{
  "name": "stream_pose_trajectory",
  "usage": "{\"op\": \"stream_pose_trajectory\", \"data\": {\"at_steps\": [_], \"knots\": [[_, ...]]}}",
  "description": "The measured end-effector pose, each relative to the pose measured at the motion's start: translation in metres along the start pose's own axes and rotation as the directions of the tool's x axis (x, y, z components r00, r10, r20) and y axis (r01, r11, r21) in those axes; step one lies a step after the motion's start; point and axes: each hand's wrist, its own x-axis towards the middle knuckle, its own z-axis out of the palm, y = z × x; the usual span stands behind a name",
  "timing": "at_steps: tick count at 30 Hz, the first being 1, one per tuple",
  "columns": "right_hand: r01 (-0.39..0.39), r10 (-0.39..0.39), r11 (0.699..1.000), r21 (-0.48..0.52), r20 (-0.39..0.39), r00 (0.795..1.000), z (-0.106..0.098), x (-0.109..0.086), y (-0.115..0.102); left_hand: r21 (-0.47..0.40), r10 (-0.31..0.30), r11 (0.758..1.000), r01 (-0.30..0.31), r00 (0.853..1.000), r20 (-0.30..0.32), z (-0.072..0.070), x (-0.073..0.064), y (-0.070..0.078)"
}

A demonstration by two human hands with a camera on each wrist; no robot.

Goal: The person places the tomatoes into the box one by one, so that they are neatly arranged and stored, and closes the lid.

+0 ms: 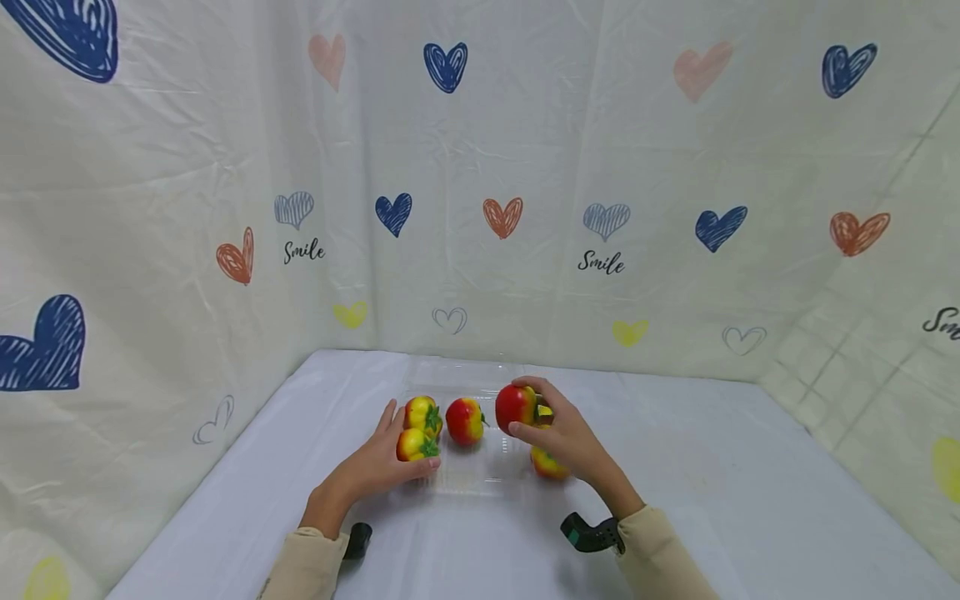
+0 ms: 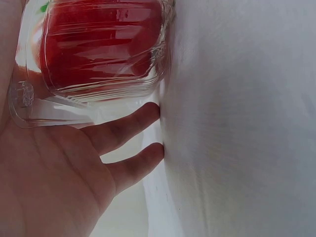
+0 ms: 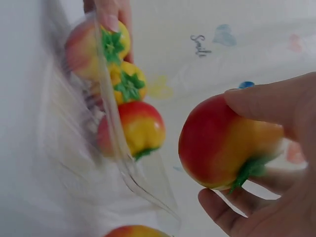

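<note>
My right hand (image 1: pixel 558 429) holds a red-and-yellow fruit with a green leafy top (image 1: pixel 515 408) above the right part of a clear plastic container (image 1: pixel 487 467). In the right wrist view, thumb and fingers curl round that fruit (image 3: pixel 212 143), with the container's rim to its left. My left hand (image 1: pixel 375 458) rests against the container's left side, thumb toward the near edge. Two straight fingers (image 2: pixel 133 126) reach down to the table beside the clear wall in the left wrist view. Two like fruits (image 1: pixel 415 446) lie by the left hand, and another fruit (image 1: pixel 465 421) sits mid-container.
One more fruit (image 1: pixel 549 464) lies at the container's right side, partly behind my right hand. A white cloth (image 1: pixel 675 467) covers the table. Behind it hangs a pale curtain (image 1: pixel 555 183) printed with hearts and "Smile".
</note>
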Motion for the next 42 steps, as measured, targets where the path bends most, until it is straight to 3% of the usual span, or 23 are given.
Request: {"op": "stream_pose_trajectory", "data": {"at_steps": [9,18,34,42], "knots": [[0.061,-0.058,0.997,-0.045,0.080,0.995,0.036,0.000,-0.001,-0.017,-0.005,1.000,0.005,1.000,0.008,0.001,0.000,0.000],[0.099,-0.091,0.994,-0.049,0.141,0.986,0.055,-0.001,0.001,-0.007,0.001,1.000,-0.001,1.000,0.004,0.002,0.001,0.001],[0.083,-0.050,0.984,-0.158,0.202,0.978,0.068,0.005,0.001,0.003,-0.010,1.000,0.010,1.000,0.000,0.002,0.000,0.003],[0.069,-0.031,0.984,-0.162,0.223,0.974,0.071,0.007,-0.003,-0.009,-0.008,1.000,0.008,1.000,-0.008,0.001,-0.002,0.002]]}}
